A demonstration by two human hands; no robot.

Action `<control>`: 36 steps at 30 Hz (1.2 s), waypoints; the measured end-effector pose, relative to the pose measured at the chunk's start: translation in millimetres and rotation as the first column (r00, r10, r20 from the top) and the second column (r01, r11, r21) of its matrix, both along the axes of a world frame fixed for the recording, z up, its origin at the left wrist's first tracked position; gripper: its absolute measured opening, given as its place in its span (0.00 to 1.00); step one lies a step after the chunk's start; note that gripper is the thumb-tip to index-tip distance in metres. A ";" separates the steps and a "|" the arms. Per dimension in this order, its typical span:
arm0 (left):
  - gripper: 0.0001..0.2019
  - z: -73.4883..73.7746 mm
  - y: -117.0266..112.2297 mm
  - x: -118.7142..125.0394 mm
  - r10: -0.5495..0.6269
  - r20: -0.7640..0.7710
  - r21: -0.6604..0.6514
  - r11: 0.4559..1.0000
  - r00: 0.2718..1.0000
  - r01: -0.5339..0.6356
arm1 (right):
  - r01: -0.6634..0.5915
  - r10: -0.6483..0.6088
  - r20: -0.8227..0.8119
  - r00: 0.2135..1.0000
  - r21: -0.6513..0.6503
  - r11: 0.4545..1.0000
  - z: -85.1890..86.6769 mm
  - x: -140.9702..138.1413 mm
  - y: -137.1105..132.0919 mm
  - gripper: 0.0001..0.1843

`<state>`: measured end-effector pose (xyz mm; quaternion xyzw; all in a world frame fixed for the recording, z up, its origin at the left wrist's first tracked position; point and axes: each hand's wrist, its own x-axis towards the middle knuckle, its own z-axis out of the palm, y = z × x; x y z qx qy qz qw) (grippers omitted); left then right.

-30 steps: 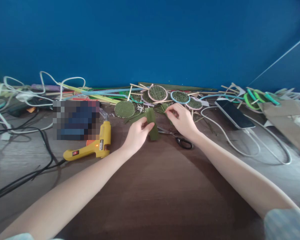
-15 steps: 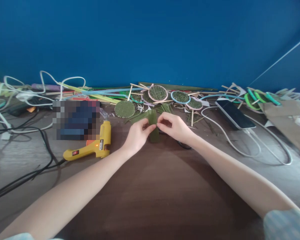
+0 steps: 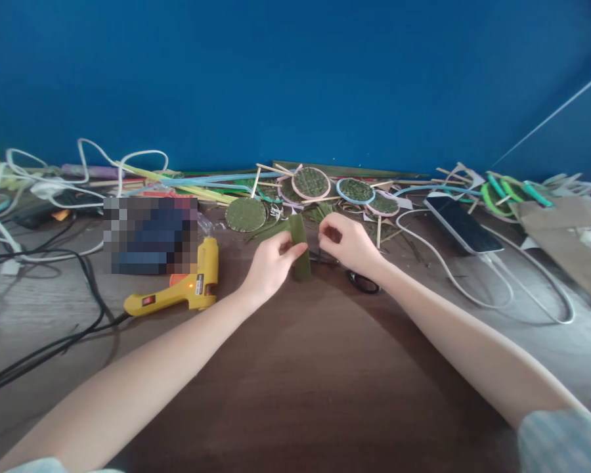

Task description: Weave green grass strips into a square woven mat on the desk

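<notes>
My left hand [image 3: 274, 261] pinches a flat green leaf strip [image 3: 302, 266] between thumb and fingers, and the strip stands nearly upright. Just to its right, my right hand [image 3: 347, 243] has thumb and fingertips curled together, a small gap away from the strip. Whatever those fingertips hold, if anything, is too small to make out. Under the right wrist lies a pair of scissors [image 3: 363, 283] with a black handle loop, its blades partly hidden. Behind the hands sits a round green leaf disc [image 3: 246, 215] on a thin stick.
A yellow glue gun [image 3: 207, 263] with a lit orange light lies left of my hands. Leaf discs with pink [image 3: 311, 183] and blue rims [image 3: 355, 191] stand along the back. A phone [image 3: 463, 225] with a white cable is on the right, and tangled white cords are at far left.
My right hand has drawn away from the leaf strip to the right, uncovering more of the scissors. The left hand keeps its hold, and the strip leans slightly more.
</notes>
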<state>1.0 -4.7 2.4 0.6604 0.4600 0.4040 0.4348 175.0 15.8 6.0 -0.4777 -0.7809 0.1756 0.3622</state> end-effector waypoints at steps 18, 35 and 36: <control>0.06 -5.5 2.4 -0.4 0.027 0.064 -0.113 0.993 0.998 -0.020 | 0.080 -0.080 -0.017 0.997 -0.002 0.997 4.6 13.8 8.0 0.05; 0.10 -5.9 0.7 -0.9 0.015 0.025 -0.083 0.997 1.000 -0.012 | -0.219 0.218 -0.022 0.976 -0.049 0.974 6.8 -8.6 -10.0 0.04; 0.11 -5.4 0.3 -0.7 0.011 0.026 -0.086 0.996 1.000 -0.009 | -0.222 0.221 -0.022 0.975 -0.049 0.974 6.6 -8.4 -10.0 0.04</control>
